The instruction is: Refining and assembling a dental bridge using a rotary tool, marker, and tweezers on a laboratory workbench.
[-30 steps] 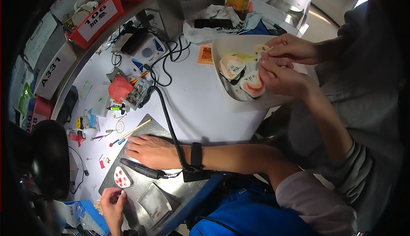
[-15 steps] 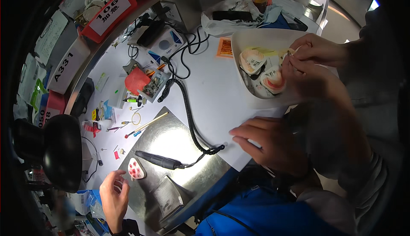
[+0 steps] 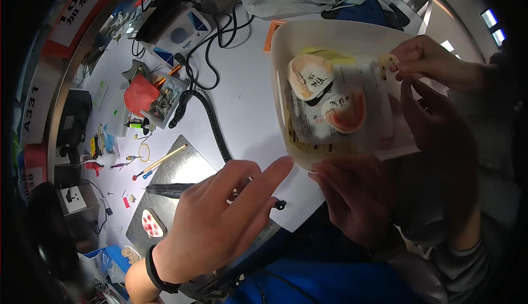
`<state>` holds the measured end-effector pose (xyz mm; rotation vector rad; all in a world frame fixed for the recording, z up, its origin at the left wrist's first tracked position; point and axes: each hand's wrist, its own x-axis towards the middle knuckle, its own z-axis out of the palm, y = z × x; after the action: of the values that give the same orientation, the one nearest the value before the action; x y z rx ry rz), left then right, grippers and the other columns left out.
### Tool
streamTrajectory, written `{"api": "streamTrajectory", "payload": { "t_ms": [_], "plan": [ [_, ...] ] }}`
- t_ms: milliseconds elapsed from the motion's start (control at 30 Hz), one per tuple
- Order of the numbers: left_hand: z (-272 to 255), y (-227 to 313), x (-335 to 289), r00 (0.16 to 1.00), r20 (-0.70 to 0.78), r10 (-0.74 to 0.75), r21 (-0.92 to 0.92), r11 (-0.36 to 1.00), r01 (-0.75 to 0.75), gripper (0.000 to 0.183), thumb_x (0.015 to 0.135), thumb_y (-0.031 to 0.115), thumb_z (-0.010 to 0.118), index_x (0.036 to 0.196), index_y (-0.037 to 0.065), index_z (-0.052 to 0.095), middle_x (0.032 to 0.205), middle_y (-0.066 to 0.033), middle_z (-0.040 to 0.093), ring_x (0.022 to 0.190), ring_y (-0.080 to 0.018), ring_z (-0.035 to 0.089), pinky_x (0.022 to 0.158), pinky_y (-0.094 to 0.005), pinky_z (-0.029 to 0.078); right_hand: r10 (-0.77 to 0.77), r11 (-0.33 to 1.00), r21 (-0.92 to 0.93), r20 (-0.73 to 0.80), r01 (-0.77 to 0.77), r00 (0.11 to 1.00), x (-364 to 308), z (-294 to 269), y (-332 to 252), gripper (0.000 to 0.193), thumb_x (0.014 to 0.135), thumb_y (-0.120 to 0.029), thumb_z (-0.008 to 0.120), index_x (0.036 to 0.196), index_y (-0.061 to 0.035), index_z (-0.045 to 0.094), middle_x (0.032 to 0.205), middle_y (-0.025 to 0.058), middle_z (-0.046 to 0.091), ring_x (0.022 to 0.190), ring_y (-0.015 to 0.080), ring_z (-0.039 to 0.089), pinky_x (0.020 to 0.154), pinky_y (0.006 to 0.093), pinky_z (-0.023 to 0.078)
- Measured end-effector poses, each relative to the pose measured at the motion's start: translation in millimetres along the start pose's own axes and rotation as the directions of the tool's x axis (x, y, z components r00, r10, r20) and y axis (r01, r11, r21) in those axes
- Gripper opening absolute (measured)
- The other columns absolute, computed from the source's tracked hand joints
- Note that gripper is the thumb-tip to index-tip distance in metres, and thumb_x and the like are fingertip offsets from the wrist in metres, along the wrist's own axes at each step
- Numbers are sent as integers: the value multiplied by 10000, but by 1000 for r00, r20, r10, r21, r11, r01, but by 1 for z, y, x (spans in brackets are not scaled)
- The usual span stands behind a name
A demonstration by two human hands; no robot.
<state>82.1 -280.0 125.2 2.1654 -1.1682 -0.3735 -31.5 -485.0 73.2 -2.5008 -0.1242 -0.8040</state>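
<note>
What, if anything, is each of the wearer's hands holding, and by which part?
The left hand holds nothing visible. The right hand is at the white tub's near rim; whether it grips cannot be told.

"Where does the head view look from?"

"From the wearer's own head, through a wide fisheye facing down over a flat white tabletop (image 3: 253, 95)."

"How near are the hands?"

"The bare left hand (image 3: 217, 221), black-banded at the wrist, looms largest, covering part of the shiny grey metal plate (image 3: 190, 163) behind its fingers. The bare right hand (image 3: 357, 196) shows right of those fingertips; the deep white plastic tub (image 3: 281, 89) shows beyond them."

"And the edges?"

"Dark at the rim; far left of the fingers, the grey metal shelf edge (image 3: 71, 86) bends into a curve."
</note>
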Motion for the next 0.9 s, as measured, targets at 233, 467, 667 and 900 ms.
{"api": "streamTrajectory", "payload": {
  "t_ms": [233,467,667,900],
  "plan": [
    [-5,-23,5,995,22,98,123,987,-100,378,668,143,877,1025,62,784,856,-53,561,684,-185,609,588,-308,487,-227,974,40,56,225,972,-3,11,-9,260,709,-73,772,957,7,773,908,67,714,571,82,561,501,237,463],
    [-27,-17,6,980,33,195,69,978,-197,298,621,145,860,905,83,794,835,-24,590,739,-242,529,627,-376,411,-307,928,213,-28,306,951,3,13,-10,226,728,-49,797,950,-13,778,897,49,719,555,110,596,526,247,496],
    [-2,-23,36,969,75,237,150,958,-246,294,764,87,743,1055,44,736,1005,-91,688,903,-325,628,807,-418,473,-286,918,314,101,243,953,1,-9,-4,223,723,-37,782,945,-28,765,870,58,720,578,135,630,541,267,522],
    [-16,6,14,983,173,68,211,972,-104,295,827,55,719,1120,25,706,1085,-140,687,1031,-374,652,940,-461,509,-276,893,416,204,172,939,-5,-27,-4,259,708,-16,769,965,-43,743,834,62,713,591,164,655,560,289,547]
  ]
}}
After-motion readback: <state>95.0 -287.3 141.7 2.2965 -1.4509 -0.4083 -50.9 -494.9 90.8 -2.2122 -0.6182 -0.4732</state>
